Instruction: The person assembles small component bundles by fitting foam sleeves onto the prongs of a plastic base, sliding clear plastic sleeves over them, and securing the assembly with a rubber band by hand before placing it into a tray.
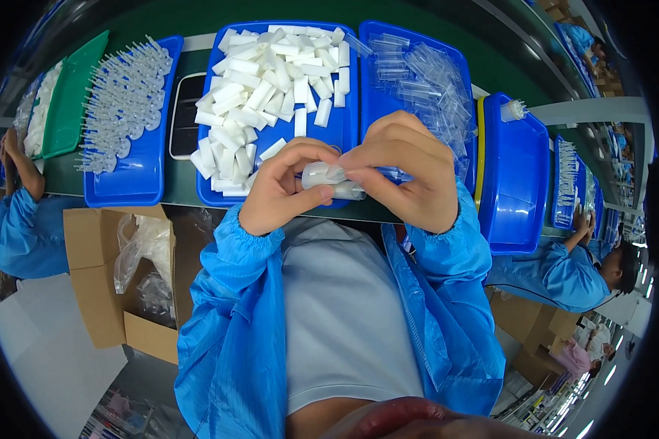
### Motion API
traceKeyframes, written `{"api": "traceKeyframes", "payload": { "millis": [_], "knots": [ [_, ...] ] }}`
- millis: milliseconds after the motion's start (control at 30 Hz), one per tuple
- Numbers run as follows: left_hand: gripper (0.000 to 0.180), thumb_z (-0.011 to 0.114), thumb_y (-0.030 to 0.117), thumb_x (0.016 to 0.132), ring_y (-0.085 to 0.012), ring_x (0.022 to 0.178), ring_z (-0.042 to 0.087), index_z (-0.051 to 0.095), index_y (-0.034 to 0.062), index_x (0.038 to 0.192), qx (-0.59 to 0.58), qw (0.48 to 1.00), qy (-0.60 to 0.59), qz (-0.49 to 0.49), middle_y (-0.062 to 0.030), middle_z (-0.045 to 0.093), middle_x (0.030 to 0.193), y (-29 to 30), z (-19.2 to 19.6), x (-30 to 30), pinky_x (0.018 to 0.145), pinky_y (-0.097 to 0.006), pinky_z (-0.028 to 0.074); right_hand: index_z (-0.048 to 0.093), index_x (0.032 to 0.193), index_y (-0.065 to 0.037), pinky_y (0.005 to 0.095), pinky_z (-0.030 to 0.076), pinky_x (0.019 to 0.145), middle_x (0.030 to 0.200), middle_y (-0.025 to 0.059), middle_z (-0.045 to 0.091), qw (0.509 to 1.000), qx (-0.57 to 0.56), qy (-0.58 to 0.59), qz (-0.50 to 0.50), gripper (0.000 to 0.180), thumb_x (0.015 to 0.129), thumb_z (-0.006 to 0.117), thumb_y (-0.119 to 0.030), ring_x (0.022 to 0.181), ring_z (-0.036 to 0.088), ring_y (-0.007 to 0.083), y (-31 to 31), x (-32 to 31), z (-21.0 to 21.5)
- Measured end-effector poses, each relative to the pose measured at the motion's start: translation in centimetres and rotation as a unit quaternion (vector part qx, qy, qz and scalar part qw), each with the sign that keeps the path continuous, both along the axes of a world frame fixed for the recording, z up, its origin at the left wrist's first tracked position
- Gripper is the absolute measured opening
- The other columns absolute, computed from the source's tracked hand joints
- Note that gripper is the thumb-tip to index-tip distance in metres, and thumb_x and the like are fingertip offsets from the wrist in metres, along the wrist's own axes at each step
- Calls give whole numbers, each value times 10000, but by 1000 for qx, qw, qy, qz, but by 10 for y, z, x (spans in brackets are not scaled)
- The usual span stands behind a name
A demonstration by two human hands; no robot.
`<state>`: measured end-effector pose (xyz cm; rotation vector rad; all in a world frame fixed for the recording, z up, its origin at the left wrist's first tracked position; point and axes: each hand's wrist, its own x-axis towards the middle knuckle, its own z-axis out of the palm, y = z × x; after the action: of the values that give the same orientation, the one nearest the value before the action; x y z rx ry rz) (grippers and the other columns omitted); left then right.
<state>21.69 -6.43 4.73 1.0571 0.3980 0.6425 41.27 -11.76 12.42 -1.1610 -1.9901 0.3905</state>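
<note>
In front of my chest, my left hand (284, 189) is closed around a short clear plastic tube (316, 174), with another translucent tube-like piece (349, 192) just below it. My right hand (411, 170) pinches at the right end of the upper tube. Whether a small part sits between the right fingertips is hidden. Just beyond my left hand, a blue tray (348, 121) holds a heap of white wedge-ended blocks (263, 80). Past my right hand lies a second blue tray (370, 95) with a pile of clear plastic tubes (436, 84).
At left, a blue tray (124, 192) holds rows of clear stemmed parts (128, 102), beside a green tray (72, 110). A phone-like dark object (187, 110) lies between trays. At right is another blue tray (512, 183). An open cardboard box (95, 271) stands lower left. Co-workers sit either side.
</note>
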Motion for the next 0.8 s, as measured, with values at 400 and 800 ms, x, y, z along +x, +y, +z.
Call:
{"api": "traceKeyframes", "payload": {
  "millis": [400, 800],
  "knots": [
    [291, 695, -45, 751, -199, 1122, 515, 570, 51, 995, 57, 998, 2, 40, -79, 489, 1119, 1, -12, -1, 723, -232, 554, 695, 960, -44, 269, 456, 634, 834, 50, 682, 971, -179, 153, -37, 266, 702, 752, -15, 779, 605, 167, -18, 11, -3],
    [272, 702, -1, 775, -214, 1093, 526, 579, 49, 1013, 69, 996, -22, 45, -80, 493, 1103, 0, -16, -1, 723, -256, 573, 703, 943, -49, 265, 464, 632, 871, 71, 677, 987, -115, 75, -80, 330, 632, 812, -52, 782, 595, 176, -16, 9, -4]
  ]
}}
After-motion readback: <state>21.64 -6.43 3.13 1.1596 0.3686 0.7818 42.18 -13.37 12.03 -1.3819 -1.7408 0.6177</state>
